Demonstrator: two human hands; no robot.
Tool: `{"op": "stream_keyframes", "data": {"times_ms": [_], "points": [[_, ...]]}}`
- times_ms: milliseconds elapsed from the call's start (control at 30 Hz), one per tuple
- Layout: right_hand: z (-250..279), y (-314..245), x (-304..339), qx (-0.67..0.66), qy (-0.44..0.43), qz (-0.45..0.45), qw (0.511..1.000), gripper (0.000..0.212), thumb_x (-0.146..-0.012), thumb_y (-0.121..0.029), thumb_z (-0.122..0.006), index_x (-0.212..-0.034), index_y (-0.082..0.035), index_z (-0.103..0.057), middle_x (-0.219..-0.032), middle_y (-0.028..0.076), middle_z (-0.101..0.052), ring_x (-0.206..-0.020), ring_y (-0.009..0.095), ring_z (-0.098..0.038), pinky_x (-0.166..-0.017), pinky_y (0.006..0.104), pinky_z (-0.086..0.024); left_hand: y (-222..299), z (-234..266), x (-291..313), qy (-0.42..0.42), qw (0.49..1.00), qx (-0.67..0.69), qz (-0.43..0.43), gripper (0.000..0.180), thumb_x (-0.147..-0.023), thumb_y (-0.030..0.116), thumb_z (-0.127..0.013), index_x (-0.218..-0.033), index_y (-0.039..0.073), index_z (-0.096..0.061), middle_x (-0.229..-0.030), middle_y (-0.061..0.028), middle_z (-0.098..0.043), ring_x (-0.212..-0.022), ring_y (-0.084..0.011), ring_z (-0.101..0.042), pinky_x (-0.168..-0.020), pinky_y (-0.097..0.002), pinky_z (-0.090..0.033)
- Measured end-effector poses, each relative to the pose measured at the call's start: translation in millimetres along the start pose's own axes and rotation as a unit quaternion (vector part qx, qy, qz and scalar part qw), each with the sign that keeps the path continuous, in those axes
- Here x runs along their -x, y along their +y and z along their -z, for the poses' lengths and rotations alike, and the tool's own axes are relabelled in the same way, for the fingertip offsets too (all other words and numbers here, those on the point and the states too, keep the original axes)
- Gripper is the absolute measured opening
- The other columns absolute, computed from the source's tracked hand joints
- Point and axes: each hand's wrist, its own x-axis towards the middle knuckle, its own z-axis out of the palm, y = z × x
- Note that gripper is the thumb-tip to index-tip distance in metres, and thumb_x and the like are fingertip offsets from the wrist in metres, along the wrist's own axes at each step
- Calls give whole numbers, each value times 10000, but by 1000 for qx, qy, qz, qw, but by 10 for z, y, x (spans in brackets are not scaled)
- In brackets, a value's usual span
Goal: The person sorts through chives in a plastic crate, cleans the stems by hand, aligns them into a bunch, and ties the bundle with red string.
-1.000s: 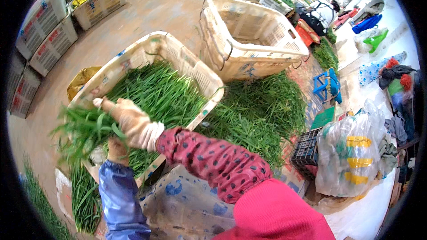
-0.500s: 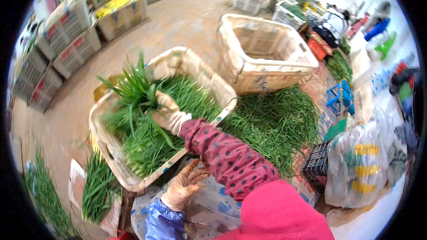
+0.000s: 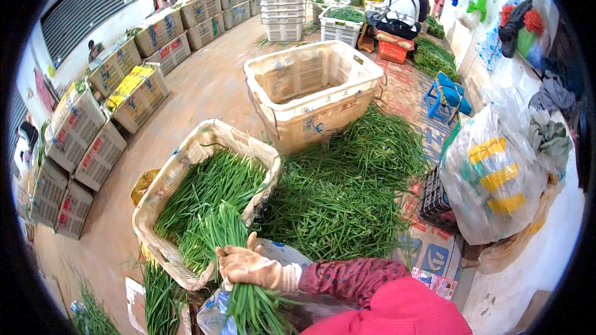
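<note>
My right hand, in a pale glove, is wrapped over a bunch of garlic chives. The long green leaves run from the near rim of a white plastic crate down toward my lap, with the ends spreading below my hand. Inside the crate lie more garlic chives, their pale stalk ends pointing toward the far right side. My left hand is mostly hidden behind the bunch and my right hand; only a bit of blue sleeve shows, so its fingers cannot be made out.
A loose heap of green leaves lies right of the crate. Behind it stands an open white crate. Stacked crates and a seated person are farther back. At right are a bulging plastic bag and a black crate.
My right hand has come back from over the crate to near my lap, with the bunch now lying lengthwise under it. My left hand, open before, is now mostly hidden. The view has tilted up.
</note>
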Motion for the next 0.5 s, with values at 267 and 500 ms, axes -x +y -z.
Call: {"op": "stream_keyframes", "data": {"times_ms": [267, 500], "points": [[-791, 1277, 526, 837, 168, 174, 491, 405, -879, -36, -628, -1257, -67, -488, -1183, 30, -587, -1150, 128, -518, -969, 274, -417, 155, -272, 158, 194, 946, -255, 39, 278, -786, 108, -623, -1009, -57, -613, -797, -101, -629, -721, -202, -608, -692, -345, -525], [-472, 60, 894, 735, 177, 226, 615, 451, -860, -288, -691, -1221, -74, -525, -1142, 58, -598, -1056, 213, -565, -948, 382, -451, -171, -949, 169, 158, 801, -566, 116, 287, -735, 11, -685, -1020, 7, -661, -847, -79, -668, -665, -168, -629, -596, -287, -518]]}}
